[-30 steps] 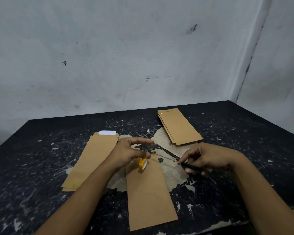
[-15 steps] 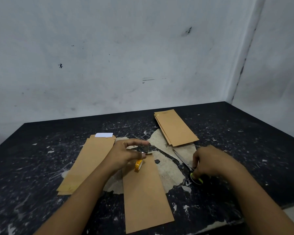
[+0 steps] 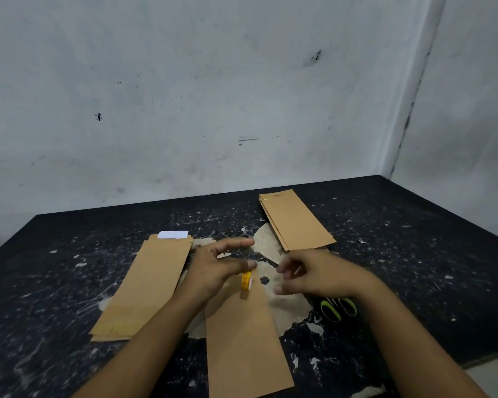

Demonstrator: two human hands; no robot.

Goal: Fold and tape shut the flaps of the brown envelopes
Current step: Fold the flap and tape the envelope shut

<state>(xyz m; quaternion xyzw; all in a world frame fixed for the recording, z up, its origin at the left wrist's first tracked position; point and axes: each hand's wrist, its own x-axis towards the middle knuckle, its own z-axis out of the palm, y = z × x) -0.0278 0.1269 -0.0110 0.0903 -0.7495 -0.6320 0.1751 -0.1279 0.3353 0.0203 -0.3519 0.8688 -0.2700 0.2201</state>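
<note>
A brown envelope (image 3: 245, 340) lies lengthwise on the black table (image 3: 414, 254) in front of me. At its far end my left hand (image 3: 213, 271) holds a small yellow tape roll (image 3: 246, 280) under the thumb, with the index finger stretched out above it. My right hand (image 3: 314, 274) hovers just right of the roll; it is blurred, its fingers loosely curled around nothing. The envelope's flap end is hidden behind my left hand.
A stack of brown envelopes (image 3: 147, 282) with a white slip (image 3: 173, 234) at its far end lies to the left. Another stack (image 3: 296, 222) lies at the back right. Green-handled scissors (image 3: 338, 309) rest on the table under my right wrist. Walls close off the back and right.
My right hand laid the scissors down on the table to the right, let go and moved back left toward the tape roll. My left hand kept holding the roll.
</note>
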